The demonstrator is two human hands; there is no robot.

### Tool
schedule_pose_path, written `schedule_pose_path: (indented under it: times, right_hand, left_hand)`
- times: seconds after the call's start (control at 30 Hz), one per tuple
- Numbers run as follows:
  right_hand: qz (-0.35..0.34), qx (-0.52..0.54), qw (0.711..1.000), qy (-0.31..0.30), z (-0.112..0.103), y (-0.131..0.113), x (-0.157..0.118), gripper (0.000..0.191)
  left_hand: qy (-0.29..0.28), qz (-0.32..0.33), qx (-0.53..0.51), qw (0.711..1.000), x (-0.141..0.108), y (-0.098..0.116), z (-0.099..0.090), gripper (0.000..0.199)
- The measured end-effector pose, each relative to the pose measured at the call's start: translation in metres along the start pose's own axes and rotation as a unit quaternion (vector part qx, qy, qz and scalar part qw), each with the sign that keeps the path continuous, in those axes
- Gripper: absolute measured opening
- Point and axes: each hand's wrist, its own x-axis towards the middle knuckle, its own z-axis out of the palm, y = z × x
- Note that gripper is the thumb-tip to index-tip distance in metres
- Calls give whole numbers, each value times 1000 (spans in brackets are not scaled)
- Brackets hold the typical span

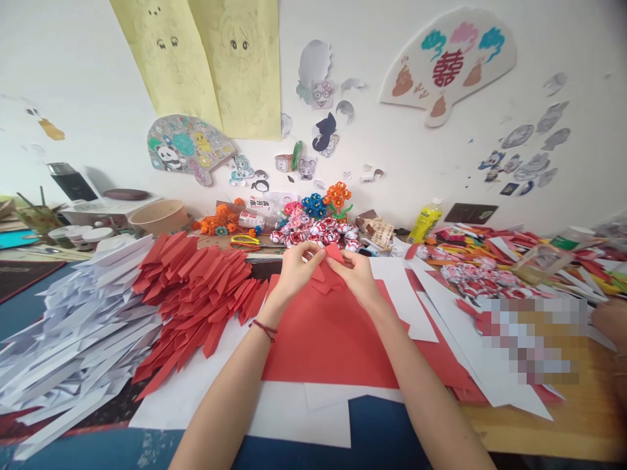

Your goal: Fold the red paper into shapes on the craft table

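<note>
Between my two hands is a small folded piece of red paper (pixel 335 254), held up above a large red sheet (pixel 328 339). My left hand (pixel 301 267) pinches its left side with thumb and forefinger; a dark red string bracelet circles that wrist. On the other side, my right hand (pixel 357 274) has its thumb pressed on the paper's front and its fingers behind. More folded red paper shows just below the fingers, and I cannot tell whether it is one piece with the held part. White sheets (pixel 294 418) lie under the red sheet.
Heaps of folded white strips (pixel 93 326) and folded red strips (pixel 196 287) lie at left. Red-and-white paper flowers (pixel 323 232) stand behind my hands. A yellow bottle (pixel 425 222) is against the wall. Another person's hand (pixel 607 323) shows at the right edge, near a blurred-out patch.
</note>
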Motion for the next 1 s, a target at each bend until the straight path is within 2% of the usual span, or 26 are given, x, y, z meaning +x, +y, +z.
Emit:
schedule_pose_path:
  times: [0.1,0.3,0.47,0.67,0.83,1.0]
  right_hand:
    - [1,9,1000,-12,-1,1,0,33]
    - [-12,9,1000,16,-2,2,1,35]
    - [-11,2,1000,13,0,0,1,32]
    - [5,63,998,6,2,0,0,33]
    - [21,67,998,3,0,1,0,33]
    - [9,50,999,-11,-1,2,1,29]
  left_hand:
    - [2,15,25,1000,0,1,-1,23]
    - [-25,14,52,998,-1,-1,0,27]
    - [-10,39,111,993,-3,3,1,26]
    - [-5,42,136,990,-3,4,0,29]
    - [21,17,114,993,-3,6,-2,32]
    - [-9,37,46,998,-2,5,-4,23]
